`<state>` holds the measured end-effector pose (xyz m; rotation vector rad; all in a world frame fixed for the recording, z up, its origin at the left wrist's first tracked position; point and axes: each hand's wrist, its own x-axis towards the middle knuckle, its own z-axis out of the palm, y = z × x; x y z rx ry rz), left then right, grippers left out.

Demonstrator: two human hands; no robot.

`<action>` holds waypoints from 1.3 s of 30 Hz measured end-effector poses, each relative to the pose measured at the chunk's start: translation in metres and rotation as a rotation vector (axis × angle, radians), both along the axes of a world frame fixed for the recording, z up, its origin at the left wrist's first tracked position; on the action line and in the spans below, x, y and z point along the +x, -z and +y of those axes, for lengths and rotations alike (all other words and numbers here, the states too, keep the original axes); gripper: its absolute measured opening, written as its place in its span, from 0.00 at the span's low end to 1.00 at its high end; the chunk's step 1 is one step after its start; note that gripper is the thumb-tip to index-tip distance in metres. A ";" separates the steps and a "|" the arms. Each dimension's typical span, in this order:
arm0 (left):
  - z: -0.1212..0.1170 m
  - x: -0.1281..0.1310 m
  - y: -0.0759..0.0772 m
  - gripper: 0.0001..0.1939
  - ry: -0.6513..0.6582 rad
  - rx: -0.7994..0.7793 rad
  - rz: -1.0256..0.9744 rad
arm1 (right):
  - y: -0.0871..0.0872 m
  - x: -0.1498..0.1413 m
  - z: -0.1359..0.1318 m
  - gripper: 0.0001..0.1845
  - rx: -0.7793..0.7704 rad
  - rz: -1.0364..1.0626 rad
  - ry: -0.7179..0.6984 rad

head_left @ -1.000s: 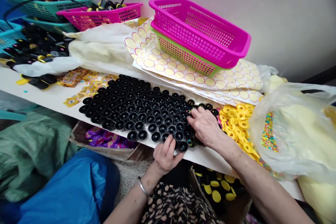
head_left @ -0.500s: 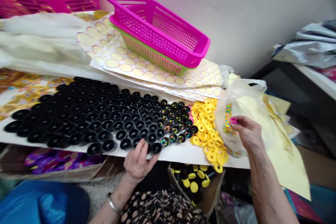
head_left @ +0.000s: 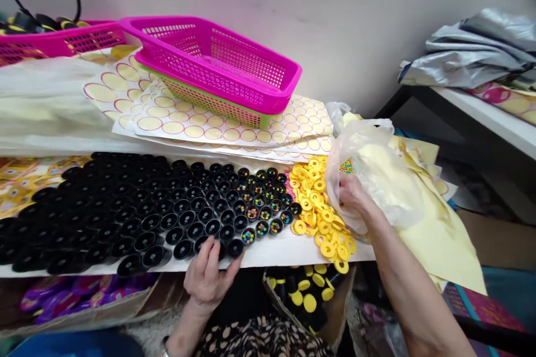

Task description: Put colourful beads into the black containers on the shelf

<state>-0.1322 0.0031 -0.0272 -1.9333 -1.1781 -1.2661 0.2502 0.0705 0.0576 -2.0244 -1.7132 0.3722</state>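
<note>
Rows of small black cups (head_left: pixel 170 220) cover the white table, and several on the right contain colourful beads (head_left: pixel 248 235). At the front edge my left hand (head_left: pixel 211 279) is curled, thumb and fingers on a black cup in the front row. My right hand (head_left: pixel 354 195) reaches into a clear plastic bag (head_left: pixel 387 189) with multicoloured beads (head_left: pixel 345 167) inside. Its fingertips are hidden there, as is the small pink piece seen in its pinch earlier. Between the cups and the bag lies a heap of yellow rings (head_left: pixel 324 215).
A pink basket (head_left: pixel 251 86), nested over a green one (head_left: pixel 209 101), rests on sheets of round stickers (head_left: pixel 184 128) at the back. Below the table edge is a box of black pieces with yellow caps (head_left: pixel 310 302). A shelf (head_left: pixel 481 106) stands at right.
My right hand has gone down into the bag, taking the small pink piece out of sight. My left hand stays at the front cups. The camera view has shifted.
</note>
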 end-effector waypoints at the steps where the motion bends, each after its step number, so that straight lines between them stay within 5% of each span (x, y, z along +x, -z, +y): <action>1: 0.000 0.000 0.000 0.39 0.004 -0.002 -0.001 | 0.001 0.004 -0.001 0.07 0.027 0.077 0.004; 6: 0.001 0.000 -0.002 0.37 -0.001 0.015 0.006 | -0.005 0.015 -0.025 0.14 0.239 0.411 0.121; 10: 0.002 0.001 0.000 0.39 0.002 0.015 0.001 | -0.025 -0.008 -0.048 0.13 0.404 0.766 0.113; 17: -0.010 0.002 0.001 0.33 0.022 -0.090 -0.045 | -0.038 -0.094 -0.055 0.11 0.139 0.869 -0.148; 25: -0.016 0.002 0.003 0.32 0.014 -0.117 -0.063 | -0.020 -0.174 -0.015 0.05 0.070 0.293 -0.589; 35: -0.018 0.001 0.005 0.31 0.031 -0.142 -0.075 | -0.033 -0.208 0.000 0.12 0.047 -0.431 -0.727; 39: -0.018 0.001 0.004 0.30 0.045 -0.140 -0.076 | -0.039 -0.211 0.001 0.13 0.031 -0.533 -0.727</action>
